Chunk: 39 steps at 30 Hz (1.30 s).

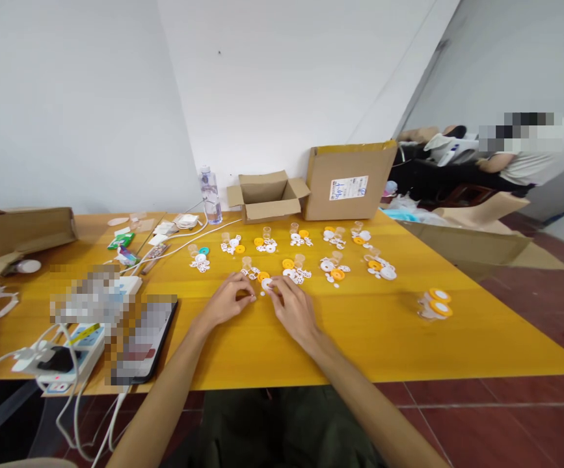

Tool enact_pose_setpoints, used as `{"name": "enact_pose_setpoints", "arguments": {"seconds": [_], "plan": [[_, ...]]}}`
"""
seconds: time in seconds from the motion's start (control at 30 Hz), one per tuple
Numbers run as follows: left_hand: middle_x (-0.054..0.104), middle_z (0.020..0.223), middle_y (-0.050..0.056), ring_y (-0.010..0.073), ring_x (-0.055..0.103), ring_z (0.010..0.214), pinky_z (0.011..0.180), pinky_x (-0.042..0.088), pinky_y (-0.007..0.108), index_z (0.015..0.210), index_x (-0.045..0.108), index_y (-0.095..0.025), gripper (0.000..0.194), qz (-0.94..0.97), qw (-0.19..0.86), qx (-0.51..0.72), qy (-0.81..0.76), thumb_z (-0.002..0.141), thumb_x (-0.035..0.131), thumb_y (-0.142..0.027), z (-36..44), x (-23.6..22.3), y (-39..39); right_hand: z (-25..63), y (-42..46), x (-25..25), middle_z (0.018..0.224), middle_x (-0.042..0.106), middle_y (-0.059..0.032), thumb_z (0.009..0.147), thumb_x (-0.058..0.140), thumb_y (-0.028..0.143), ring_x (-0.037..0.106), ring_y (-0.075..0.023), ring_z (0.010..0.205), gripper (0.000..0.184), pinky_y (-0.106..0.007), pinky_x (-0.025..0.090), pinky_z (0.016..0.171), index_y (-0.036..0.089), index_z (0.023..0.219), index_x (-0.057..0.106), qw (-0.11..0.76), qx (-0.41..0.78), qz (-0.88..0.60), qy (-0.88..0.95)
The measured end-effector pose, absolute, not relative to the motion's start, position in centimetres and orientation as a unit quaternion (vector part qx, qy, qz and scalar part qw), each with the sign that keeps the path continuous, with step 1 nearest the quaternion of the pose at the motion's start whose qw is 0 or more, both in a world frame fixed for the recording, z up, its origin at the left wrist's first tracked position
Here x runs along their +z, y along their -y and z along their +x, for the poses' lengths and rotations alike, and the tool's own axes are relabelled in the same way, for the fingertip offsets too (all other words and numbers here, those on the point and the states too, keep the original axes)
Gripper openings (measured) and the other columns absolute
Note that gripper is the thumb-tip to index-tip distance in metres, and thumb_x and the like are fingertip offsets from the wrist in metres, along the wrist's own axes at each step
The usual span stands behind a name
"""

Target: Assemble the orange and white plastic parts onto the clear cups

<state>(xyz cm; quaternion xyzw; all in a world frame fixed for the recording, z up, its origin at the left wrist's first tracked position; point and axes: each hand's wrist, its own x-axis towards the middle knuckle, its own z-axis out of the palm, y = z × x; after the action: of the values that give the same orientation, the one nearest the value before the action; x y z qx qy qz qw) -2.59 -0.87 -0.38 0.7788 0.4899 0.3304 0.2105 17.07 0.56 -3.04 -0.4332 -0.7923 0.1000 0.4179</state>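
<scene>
My right hand (294,309) pinches a small white disc (266,285) at its rim, just above the table. Close to its left, my left hand (226,300) has thumb and index finger brought together on something tiny and pale that I cannot make out. An orange ring-like part (263,276) lies right behind the white disc. Behind my left fingers stands a small clear cup (247,262), with white perforated pieces (251,273) beside it. Similar groups of clear cups, orange and white discs (327,265) and perforated pieces are spread further back; one has a teal disc (204,251).
Two capped clear jars (438,309) stand at the right. Cardboard boxes (272,209) and a water bottle (210,195) line the wall side. A phone (152,338), a power strip (101,325) and cables lie at left. Another person (530,156) sits at far right.
</scene>
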Motion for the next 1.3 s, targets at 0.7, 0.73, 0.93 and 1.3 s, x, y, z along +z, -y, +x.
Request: {"name": "enact_pose_setpoints", "arguments": {"seconds": [0.7, 0.73, 0.93, 1.3], "plan": [[0.067, 0.078, 0.0, 0.0167, 0.057, 0.077, 0.08, 0.047, 0.03, 0.075, 0.062, -0.021, 0.016, 0.713, 0.21, 0.395, -0.54, 0.09, 0.056, -0.026, -2.5, 0.8, 0.8, 16.8, 0.0, -2.4, 0.104, 0.07, -0.0068, 0.099, 0.049, 0.017, 0.064, -0.0199, 0.095, 0.021, -0.03, 0.052, 0.079, 0.024, 0.105, 0.068, 0.285, 0.046, -0.273, 0.918], [0.067, 0.078, 0.0, 0.0166, 0.057, 0.077, 0.079, 0.047, 0.03, 0.075, 0.062, -0.021, 0.017, 0.715, 0.21, 0.392, -0.54, 0.09, 0.055, -0.026, -2.6, 0.8, 0.8, 16.8, 0.0, -2.4, 0.105, 0.07, -0.0066, 0.099, 0.05, 0.016, 0.064, -0.02, 0.096, 0.021, -0.03, 0.052, 0.079, 0.025, 0.106, 0.068, 0.285, 0.042, -0.271, 0.918], [0.067, 0.079, 0.0, 0.017, 0.057, 0.077, 0.079, 0.047, 0.03, 0.076, 0.063, -0.021, 0.021, 0.721, 0.206, 0.385, -0.538, 0.093, 0.054, -0.03, -2.6, 0.7, 0.7, 16.7, 0.2, -2.4, 0.108, 0.069, -0.0065, 0.096, 0.049, 0.011, 0.064, -0.022, 0.096, 0.028, -0.032, 0.052, 0.079, 0.027, 0.107, 0.069, 0.3, 0.04, -0.298, 0.905], [0.067, 0.078, 0.001, 0.0171, 0.058, 0.077, 0.08, 0.047, 0.03, 0.076, 0.063, -0.021, 0.025, 0.727, 0.209, 0.382, -0.531, 0.095, 0.051, -0.033, -2.5, 0.8, 0.8, 16.5, 0.2, -2.5, 0.12, 0.063, -0.0105, 0.095, 0.056, 0.018, 0.06, -0.0248, 0.105, 0.024, -0.041, 0.053, 0.089, 0.026, 0.117, 0.064, 0.332, 0.042, -0.345, 0.877]]}}
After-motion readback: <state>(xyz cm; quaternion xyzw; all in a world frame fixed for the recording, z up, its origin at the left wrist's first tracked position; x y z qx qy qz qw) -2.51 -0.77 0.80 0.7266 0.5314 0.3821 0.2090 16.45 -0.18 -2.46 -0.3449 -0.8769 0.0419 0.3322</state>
